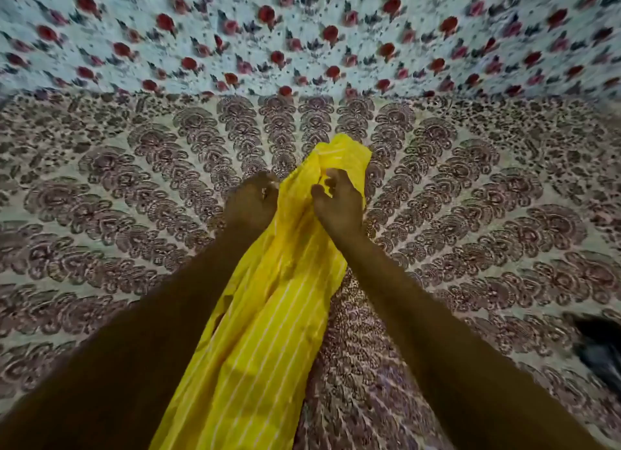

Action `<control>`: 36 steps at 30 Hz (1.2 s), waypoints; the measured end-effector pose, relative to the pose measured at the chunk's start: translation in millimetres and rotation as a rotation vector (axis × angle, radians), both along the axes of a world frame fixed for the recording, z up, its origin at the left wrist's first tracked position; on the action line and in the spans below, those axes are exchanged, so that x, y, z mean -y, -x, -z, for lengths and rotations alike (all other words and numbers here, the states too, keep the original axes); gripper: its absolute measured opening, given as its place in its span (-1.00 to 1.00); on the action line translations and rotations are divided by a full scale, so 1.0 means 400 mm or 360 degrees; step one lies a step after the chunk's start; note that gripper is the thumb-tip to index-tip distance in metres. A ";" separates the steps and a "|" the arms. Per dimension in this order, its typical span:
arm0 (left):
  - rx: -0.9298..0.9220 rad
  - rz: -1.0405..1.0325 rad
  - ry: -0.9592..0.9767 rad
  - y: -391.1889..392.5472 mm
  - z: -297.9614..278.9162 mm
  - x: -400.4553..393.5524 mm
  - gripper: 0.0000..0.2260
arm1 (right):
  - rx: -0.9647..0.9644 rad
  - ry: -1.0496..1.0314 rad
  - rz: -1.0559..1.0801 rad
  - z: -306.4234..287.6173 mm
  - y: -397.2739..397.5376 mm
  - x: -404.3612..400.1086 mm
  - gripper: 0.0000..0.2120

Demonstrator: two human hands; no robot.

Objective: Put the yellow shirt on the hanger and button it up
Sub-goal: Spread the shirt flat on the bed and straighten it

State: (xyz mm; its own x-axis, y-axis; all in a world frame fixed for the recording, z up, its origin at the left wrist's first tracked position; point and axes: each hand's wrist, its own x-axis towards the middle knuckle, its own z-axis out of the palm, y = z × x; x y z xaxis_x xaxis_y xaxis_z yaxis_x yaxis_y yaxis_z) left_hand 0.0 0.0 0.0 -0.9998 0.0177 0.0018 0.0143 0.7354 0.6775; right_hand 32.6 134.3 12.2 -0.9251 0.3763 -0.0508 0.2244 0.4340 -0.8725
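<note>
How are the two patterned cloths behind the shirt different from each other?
The far cloth is pale blue-white with scattered red roses; the near cloth is beige with dense maroon fan shapes in curving rows. The far one shows only behind; the near one lies directly under the yellow shirt. Both are printed fabrics.

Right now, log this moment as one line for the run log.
left hand: gripping yellow shirt | right hand: pinching its top edge | shirt: bunched, raised over patterned bedspread | hanger: not visible | buttons: cannot tell

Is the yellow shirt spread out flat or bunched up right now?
Bunched up: the yellow shirt hangs in a narrow gathered column, gripped near its top by the left hand and right hand.
</note>
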 end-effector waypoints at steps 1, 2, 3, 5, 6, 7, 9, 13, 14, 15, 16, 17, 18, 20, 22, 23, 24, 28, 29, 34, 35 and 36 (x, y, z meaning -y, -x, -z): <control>0.0003 0.0039 0.0044 0.028 0.023 -0.005 -0.52 | 0.0063 -0.0022 -0.0033 0.016 0.033 0.001 -0.57; 0.0004 0.0079 0.0097 0.044 0.033 -0.015 -0.51 | 0.0108 -0.0050 -0.0053 0.026 0.057 0.003 -0.55; -0.0011 0.0120 0.0164 0.071 0.054 -0.018 -0.53 | 0.0147 -0.0075 -0.0032 0.043 0.083 0.001 -0.55; 0.0046 0.0115 0.0228 0.122 0.088 -0.037 -0.63 | 0.0222 -0.0061 0.0015 0.081 0.119 -0.002 -0.54; 0.0075 0.0129 0.0234 0.141 0.101 -0.051 -0.65 | 0.0261 -0.0069 0.0010 0.104 0.124 -0.007 -0.52; 0.0084 0.0157 0.0198 0.164 0.121 -0.059 -0.65 | 0.0292 -0.0086 -0.0020 0.125 0.125 -0.011 -0.50; 0.0173 0.0176 0.0161 0.198 0.149 -0.071 -0.66 | 0.0321 -0.0124 -0.0047 0.155 0.125 -0.016 -0.50; 0.0277 0.0226 0.0187 0.216 0.166 -0.092 -0.67 | 0.0273 -0.0129 0.0035 0.177 0.131 -0.028 -0.80; 0.0271 0.0218 0.0117 0.204 0.148 -0.098 -0.72 | 0.0256 -0.0012 0.0111 0.168 0.130 -0.032 -0.84; 0.0261 0.0170 -0.0005 0.200 0.141 -0.100 -0.75 | 0.0241 0.0170 0.0216 0.152 0.126 -0.040 -0.85; 0.0284 0.0081 -0.0190 0.188 0.127 -0.099 -0.77 | 0.0200 0.0388 0.0341 0.135 0.116 -0.050 -0.83; 0.0294 -0.0009 -0.0413 0.173 0.115 -0.094 -0.81 | 0.0135 0.0612 0.0476 0.116 0.106 -0.061 -0.82; 0.0307 -0.0089 -0.0613 0.151 0.099 -0.088 -0.86 | 0.0062 0.0829 0.0578 0.096 0.092 -0.072 -0.84; 0.0303 -0.0246 -0.0944 0.100 0.052 -0.078 -0.91 | -0.0040 0.1155 0.0686 0.055 0.057 -0.092 -0.88; 0.0364 -0.0383 -0.1187 0.054 -0.005 -0.070 -0.77 | -0.0063 0.1328 0.0698 0.014 0.012 -0.100 -0.89; 0.0467 -0.0392 -0.1260 0.028 -0.026 -0.062 -0.76 | -0.0049 0.1337 0.0647 0.000 -0.010 -0.099 -0.87; 0.0587 -0.0346 -0.1277 -0.005 -0.062 -0.050 -0.80 | -0.0021 0.1316 0.0535 -0.029 -0.040 -0.099 -0.80; 0.0758 0.0017 -0.0985 -0.113 -0.183 0.004 -0.96 | 0.0262 0.0562 -0.0012 -0.160 -0.174 -0.112 -0.74; 0.0721 0.0044 -0.0955 -0.143 -0.229 0.016 -0.92 | 0.0249 0.0391 -0.0070 -0.205 -0.214 -0.115 -0.73; 0.0321 0.0087 -0.0932 -0.302 -0.490 0.068 -0.85 | -0.0055 0.0350 0.0126 -0.438 -0.394 -0.131 -0.80; 0.0221 0.0101 -0.0915 -0.331 -0.541 0.078 -0.81 | -0.0113 0.0431 0.0191 -0.485 -0.421 -0.136 -0.81; 0.0108 0.0095 -0.0931 -0.363 -0.602 0.088 -0.76 | -0.0175 0.0472 0.0242 -0.546 -0.455 -0.140 -0.85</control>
State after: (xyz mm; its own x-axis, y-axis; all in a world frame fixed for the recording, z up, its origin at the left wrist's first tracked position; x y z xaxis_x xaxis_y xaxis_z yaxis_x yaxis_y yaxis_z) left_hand 145.0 -35.4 240.6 -0.9954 0.0892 -0.0355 -0.0133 0.2386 0.9710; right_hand 214.6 190.5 230.7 -0.8657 0.4938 -0.0815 0.1645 0.1269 -0.9782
